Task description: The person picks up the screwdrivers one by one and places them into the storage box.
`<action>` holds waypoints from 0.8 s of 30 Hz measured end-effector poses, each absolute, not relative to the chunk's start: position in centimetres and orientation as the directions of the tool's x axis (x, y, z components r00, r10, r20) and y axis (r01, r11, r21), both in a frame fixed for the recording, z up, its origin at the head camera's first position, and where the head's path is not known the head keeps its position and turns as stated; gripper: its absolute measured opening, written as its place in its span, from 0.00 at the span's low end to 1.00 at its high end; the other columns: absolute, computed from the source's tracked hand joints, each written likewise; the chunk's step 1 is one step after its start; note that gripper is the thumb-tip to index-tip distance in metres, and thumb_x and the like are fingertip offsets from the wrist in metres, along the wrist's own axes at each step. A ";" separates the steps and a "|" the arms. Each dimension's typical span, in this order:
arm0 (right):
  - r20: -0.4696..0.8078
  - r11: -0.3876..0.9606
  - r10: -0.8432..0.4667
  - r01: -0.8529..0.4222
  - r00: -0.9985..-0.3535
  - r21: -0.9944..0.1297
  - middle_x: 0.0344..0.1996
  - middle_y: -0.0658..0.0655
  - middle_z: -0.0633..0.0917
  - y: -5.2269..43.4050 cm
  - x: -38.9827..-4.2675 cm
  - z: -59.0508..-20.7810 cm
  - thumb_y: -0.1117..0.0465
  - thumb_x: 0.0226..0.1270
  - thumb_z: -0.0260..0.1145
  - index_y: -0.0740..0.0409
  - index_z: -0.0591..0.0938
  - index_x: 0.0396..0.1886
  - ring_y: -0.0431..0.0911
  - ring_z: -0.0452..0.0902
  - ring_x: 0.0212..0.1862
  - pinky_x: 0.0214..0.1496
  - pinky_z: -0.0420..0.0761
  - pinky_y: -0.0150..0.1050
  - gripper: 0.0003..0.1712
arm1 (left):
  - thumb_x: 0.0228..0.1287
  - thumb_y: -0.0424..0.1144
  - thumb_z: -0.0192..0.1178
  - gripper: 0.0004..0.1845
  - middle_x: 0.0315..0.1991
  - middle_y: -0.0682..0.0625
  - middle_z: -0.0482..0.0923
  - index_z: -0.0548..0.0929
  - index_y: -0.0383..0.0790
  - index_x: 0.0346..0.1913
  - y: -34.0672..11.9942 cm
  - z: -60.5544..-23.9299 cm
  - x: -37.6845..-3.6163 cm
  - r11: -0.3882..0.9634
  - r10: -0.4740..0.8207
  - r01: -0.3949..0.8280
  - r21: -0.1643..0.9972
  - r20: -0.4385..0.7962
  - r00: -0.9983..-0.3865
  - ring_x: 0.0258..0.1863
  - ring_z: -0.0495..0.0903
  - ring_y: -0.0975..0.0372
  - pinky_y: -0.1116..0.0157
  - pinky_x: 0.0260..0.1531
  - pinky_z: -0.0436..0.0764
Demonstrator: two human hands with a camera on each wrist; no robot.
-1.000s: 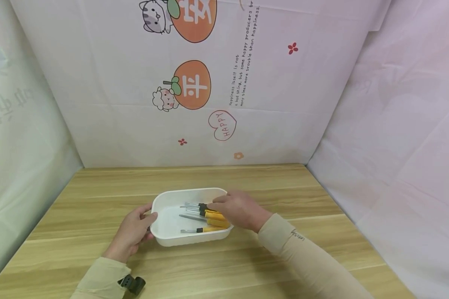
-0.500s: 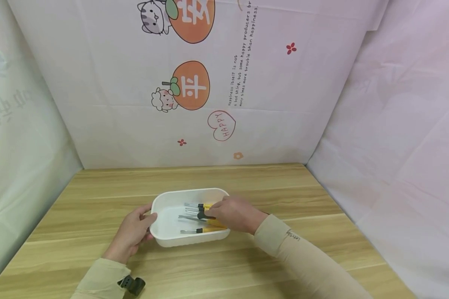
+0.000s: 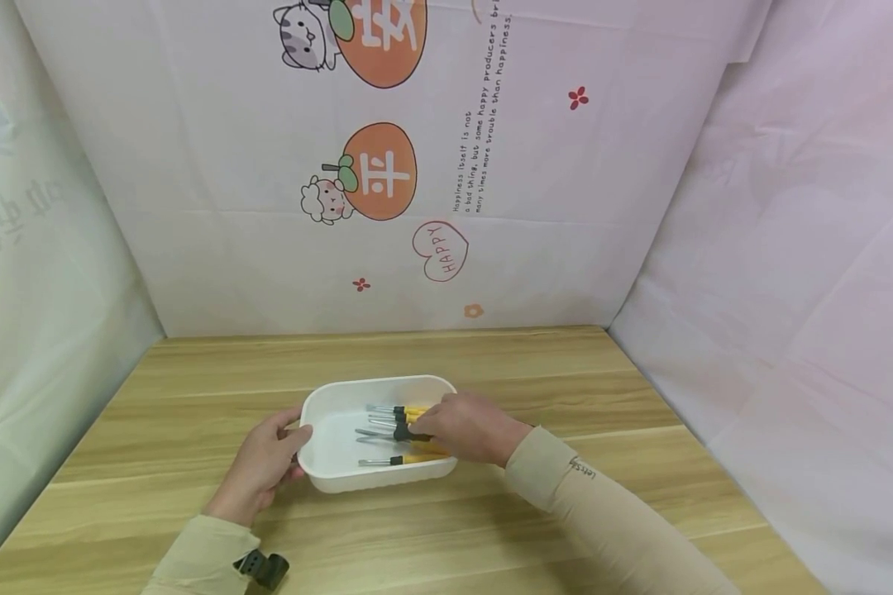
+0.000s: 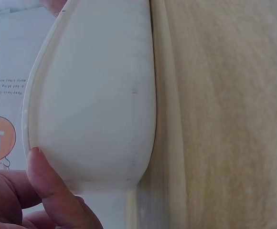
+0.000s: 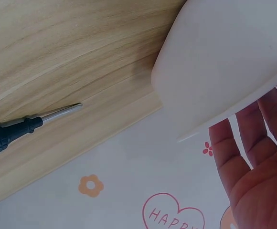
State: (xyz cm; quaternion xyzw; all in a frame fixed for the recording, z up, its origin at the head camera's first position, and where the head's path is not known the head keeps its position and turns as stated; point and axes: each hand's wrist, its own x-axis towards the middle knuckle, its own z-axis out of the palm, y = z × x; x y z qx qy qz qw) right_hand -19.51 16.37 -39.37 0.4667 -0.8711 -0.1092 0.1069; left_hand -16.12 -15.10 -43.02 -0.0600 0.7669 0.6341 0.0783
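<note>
A white plastic bin point(image 3: 333, 442) sits on the table with several screwdrivers lying in its right half, shafts pointing left. My left hand point(image 3: 264, 459) grips the bin's left end, thumb at the rim. Over the right end reaches my right hand point(image 3: 472, 427), its fingers inside the bin pinching a screwdriver point(image 3: 404, 432) near its black collar; most of that handle is hidden under the hand. Closest to me in the bin is a yellow-handled screwdriver point(image 3: 417, 458). In the right wrist view the right fingers point(image 5: 224, 143) pass behind the bin wall.
A dark-handled screwdriver point(image 5: 7, 137) lies on the wooden table right of the bin, mostly hidden by the right hand in the head view. White printed sheets point(image 3: 268, 273) wall the table at the back and both sides.
My right hand has shifted slightly left and down into the bin, and a black-collared screwdriver now shows at its fingertips, over the others. The left hand and the bin stay put.
</note>
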 end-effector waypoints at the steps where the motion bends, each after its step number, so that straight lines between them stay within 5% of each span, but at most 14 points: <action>1: 0.086 0.540 -0.837 -0.793 -0.540 0.283 0.44 0.41 0.92 16.4 -19.5 -39.4 0.58 0.71 0.72 0.39 0.90 0.52 0.40 0.84 0.35 0.42 0.86 0.33 0.13 | 0.81 0.39 0.53 0.30 0.57 0.34 0.77 0.62 0.34 0.80 -15.1 -43.0 -16.1 0.188 0.007 -0.191 0.963 -0.196 -0.981 0.26 0.78 0.62 0.70 0.21 0.82; 24: 0.057 0.581 -0.812 -0.795 -0.581 0.174 0.40 0.41 0.91 16.5 -20.0 -39.4 0.63 0.68 0.69 0.40 0.90 0.53 0.38 0.79 0.32 0.36 0.82 0.32 0.17 | 0.81 0.39 0.53 0.30 0.59 0.33 0.76 0.62 0.34 0.80 -15.1 -43.0 -16.2 0.192 0.005 -0.196 0.962 -0.201 -0.980 0.30 0.80 0.61 0.70 0.22 0.82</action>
